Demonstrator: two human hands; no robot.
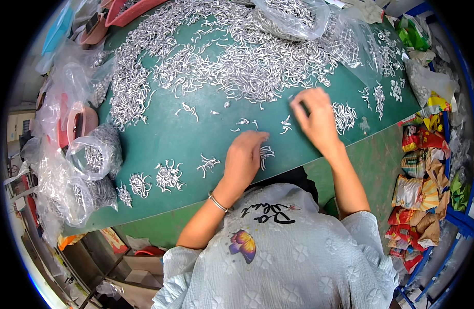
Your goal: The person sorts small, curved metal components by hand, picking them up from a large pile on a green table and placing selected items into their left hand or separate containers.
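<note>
Small curved silver metal pieces [257, 72] cover the far part of the green table [159, 134] in a wide heap. My left hand [243, 157] is low over the table near its front edge, fingers curled together; what they hold, if anything, is hidden. Beside it lies a small cluster of curved pieces [267, 154]. My right hand [318, 117] is closed in a pinch near the heap's front edge, with something too small to name at the fingertips. A few loose pieces [285, 124] lie between my hands, and a pile of pieces [344, 117] is beside my right hand.
Several small piles [169, 176] line the table's front left, and more piles [379, 100] lie at the right. Clear plastic bags of pieces [95, 154] crowd the left edge. Another open bag [293, 23] and a pink tray [126, 13] sit at the back. Colourful packages [415, 190] fill a blue rack at right.
</note>
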